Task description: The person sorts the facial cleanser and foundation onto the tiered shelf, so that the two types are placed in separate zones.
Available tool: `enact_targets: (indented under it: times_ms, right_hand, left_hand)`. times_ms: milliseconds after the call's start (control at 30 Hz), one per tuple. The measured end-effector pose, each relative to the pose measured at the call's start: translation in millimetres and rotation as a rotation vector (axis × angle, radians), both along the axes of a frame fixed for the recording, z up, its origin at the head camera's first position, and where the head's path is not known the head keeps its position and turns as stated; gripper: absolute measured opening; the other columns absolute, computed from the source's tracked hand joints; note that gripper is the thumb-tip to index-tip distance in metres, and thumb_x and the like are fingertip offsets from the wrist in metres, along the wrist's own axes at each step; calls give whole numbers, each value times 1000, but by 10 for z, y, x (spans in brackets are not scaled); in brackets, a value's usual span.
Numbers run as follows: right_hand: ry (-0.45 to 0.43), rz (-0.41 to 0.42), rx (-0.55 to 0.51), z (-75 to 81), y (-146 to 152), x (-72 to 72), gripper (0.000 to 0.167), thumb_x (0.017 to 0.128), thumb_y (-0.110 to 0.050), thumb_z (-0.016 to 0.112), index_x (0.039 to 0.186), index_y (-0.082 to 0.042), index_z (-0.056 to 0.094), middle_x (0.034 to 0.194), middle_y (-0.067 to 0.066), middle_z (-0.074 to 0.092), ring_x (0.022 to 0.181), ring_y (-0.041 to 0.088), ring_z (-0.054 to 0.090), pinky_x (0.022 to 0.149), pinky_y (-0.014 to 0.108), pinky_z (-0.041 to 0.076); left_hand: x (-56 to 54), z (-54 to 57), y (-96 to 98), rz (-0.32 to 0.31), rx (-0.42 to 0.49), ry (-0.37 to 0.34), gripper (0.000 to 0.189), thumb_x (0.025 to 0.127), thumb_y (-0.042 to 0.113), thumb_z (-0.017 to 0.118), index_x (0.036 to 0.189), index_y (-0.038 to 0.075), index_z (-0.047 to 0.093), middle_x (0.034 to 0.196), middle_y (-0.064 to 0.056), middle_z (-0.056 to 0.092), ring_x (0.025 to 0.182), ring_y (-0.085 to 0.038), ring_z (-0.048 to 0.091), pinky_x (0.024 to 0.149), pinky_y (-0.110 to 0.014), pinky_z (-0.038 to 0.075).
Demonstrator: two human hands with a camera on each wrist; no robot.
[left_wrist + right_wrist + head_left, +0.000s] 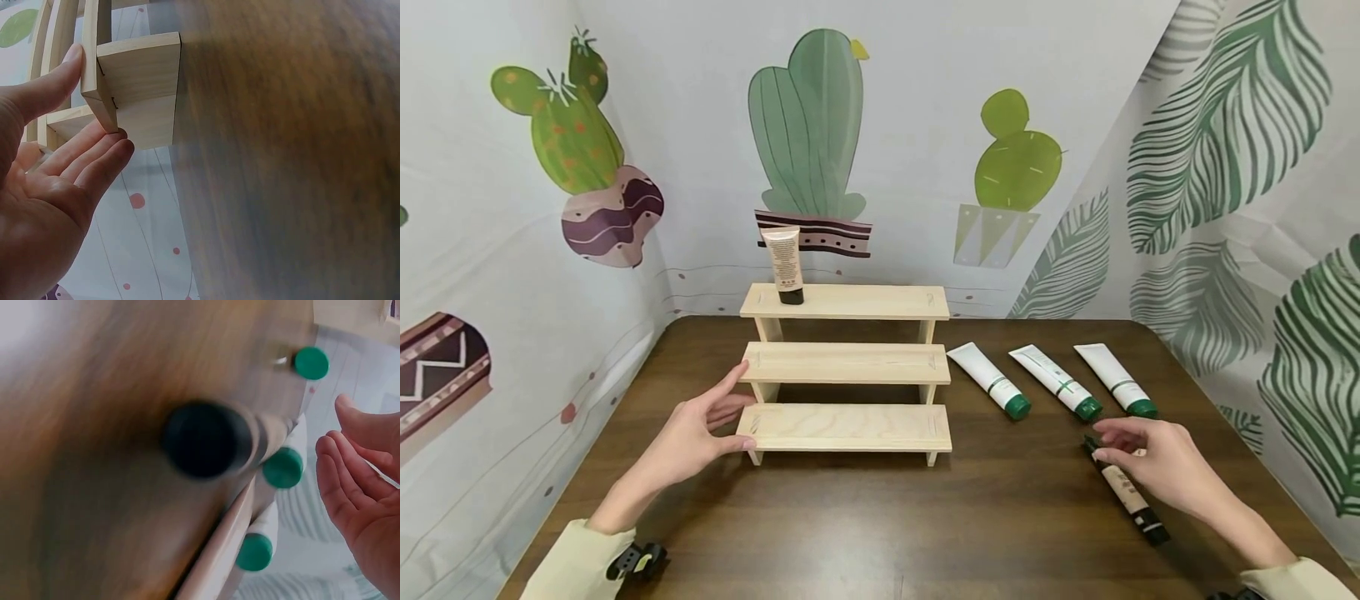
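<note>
A three-step light wooden shelf (pixel 850 425) stands on the table. My left hand (pixel 688 437) is at its left side with fingers extended, the thumb on the bottom step's corner and a fingertip at the middle step's end. In the left wrist view, the left hand's fingertips (pixel 119 140) meet the wood. On the right, a slim black-and-beige marker-shaped stick (pixel 1125 492) lies slantwise on the table. Over its far end is my right hand (pixel 1168 467), fingers loosely bent; the right wrist view shows the hand (pixel 362 481) apart from the stick (pixel 206 440), holding nothing.
A beige tube with a black cap (pixel 786 265) stands on the top step. Three white tubes with green caps, left (pixel 988 379), middle (pixel 1056 382) and right (pixel 1116 379), lie in a row right of the shelf. Behind the brown table (pixel 865 533) hangs cactus-printed cloth (pixel 902 167).
</note>
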State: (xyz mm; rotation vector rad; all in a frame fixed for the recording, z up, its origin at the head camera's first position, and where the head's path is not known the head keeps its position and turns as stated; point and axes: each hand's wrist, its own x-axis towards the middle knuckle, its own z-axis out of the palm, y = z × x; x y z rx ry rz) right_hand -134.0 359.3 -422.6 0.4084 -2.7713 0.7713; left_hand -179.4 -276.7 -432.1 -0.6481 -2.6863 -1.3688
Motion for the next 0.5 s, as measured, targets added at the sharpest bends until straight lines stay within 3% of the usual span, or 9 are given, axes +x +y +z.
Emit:
enact_targets:
  times_ms: [233, 500]
  right_hand:
    - [-69, -10, 26, -54, 201, 90, 28, 80, -12, 93, 103, -4, 80, 81, -13, 68, 71, -1, 60, 56, 22, 53]
    - [-127, 96, 33, -122, 375, 157, 25, 82, -9, 91, 103, -2, 79, 84, -18, 67, 73, -3, 60, 59, 19, 54]
  left_hand:
    - [11, 23, -13, 2, 3, 0, 115, 78, 1, 93, 169, 24, 26, 130, -17, 71, 119, -35, 69, 101, -46, 56]
    - [25, 26, -6, 2, 11, -16, 115, 79, 0, 93, 169, 23, 26, 131, -17, 70, 120, -34, 68, 101, -44, 56]
